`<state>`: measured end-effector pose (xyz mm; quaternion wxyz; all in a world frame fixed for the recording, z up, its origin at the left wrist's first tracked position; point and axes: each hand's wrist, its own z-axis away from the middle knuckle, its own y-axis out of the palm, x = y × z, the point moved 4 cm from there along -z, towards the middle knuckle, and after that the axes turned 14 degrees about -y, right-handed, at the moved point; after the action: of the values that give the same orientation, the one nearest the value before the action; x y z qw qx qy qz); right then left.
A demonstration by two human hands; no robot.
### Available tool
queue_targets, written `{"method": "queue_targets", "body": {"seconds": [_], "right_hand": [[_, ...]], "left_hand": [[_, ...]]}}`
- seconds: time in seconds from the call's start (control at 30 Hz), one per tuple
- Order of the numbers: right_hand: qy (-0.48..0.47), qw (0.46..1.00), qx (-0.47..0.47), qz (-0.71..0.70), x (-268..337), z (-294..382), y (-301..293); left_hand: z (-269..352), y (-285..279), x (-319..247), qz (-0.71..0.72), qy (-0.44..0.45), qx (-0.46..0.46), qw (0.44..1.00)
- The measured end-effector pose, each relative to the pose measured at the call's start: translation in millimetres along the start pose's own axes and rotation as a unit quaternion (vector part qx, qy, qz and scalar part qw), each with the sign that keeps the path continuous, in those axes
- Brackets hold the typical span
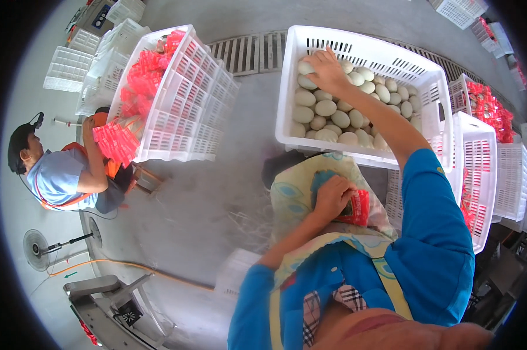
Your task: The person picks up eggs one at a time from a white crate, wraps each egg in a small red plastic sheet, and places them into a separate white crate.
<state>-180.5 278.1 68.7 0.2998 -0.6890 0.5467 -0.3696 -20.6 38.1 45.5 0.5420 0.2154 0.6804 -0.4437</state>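
Observation:
Straight ahead of me stands a large white plastic crate (360, 151) holding many pale greenish-white eggs (326, 108). My right hand (327, 72) reaches over the far left corner of the egg layer, its fingers spread and touching eggs there; whether it grips one cannot be told. Low over my lap, on the patterned apron (289, 190), my left hand (334, 197) is closed on the edge of a red printed plastic packet (359, 208). The palm side of that hand is hidden.
A co-worker (66, 170) sits at the left beside stacked white crates (180, 100) filled with red packets (147, 78). More crates (478, 175) stand close at my right. A floor fan (36, 249), an orange hose (136, 264) and a metal machine (110, 315) are lower left.

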Motion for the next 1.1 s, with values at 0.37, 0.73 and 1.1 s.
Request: {"method": "queue_targets", "body": {"seconds": [0.37, 0.73, 1.1], "right_hand": [[0.344, 0.55, -0.105, -0.753, 56, 96, -127], [0.32, 0.581, -0.075, -0.745, 119, 154, -198], [0.25, 0.777, -0.015, -0.578, 141, 169, -245]], "left_hand": [[15, -20, -34, -0.02, -0.161, 0.132, 0.978], [15, -36, -57, 0.192, -0.34, 0.094, 0.916], [3, -52, -84, 0.144, -0.19, -0.008, 0.971]]}}
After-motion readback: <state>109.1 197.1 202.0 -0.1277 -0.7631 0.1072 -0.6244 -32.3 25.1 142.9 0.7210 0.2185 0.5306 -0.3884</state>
